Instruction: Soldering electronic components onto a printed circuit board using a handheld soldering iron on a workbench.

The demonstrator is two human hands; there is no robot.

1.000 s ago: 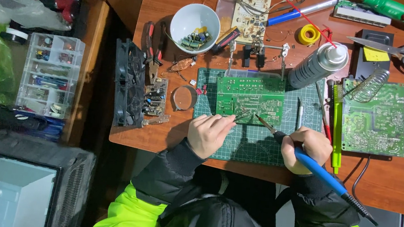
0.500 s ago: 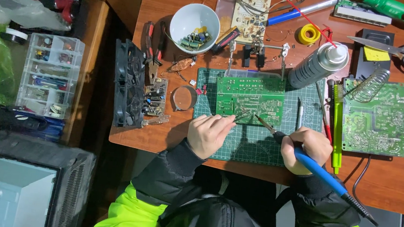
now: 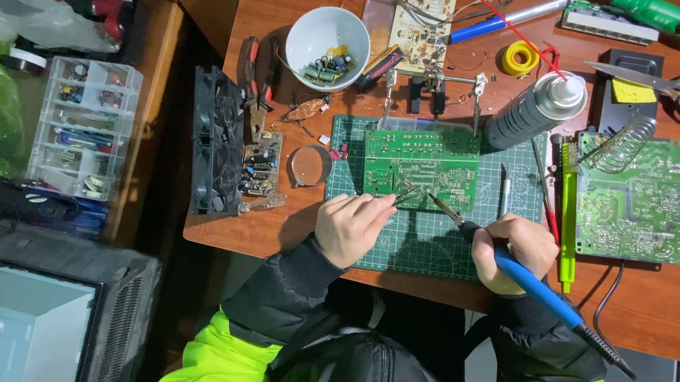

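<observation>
Board: green circuit board lies on our cutting mat, just ahead of both hands
Left hand: our left hand pinches tweezers at the board's near edge
Right hand: our right hand grips the blue soldering iron, tip beside the tweezers
Progress: we judge the joint work midway; nothing lifted off the board yet
Nearby: white bowl of parts, well apart

Electronics repair bench: circuit boards, parts organiser.

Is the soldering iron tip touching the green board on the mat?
Cannot tell. In the head view the soldering iron tip overlaps the board's lower edge, but from above, contact or a gap doesn't show.
</observation>
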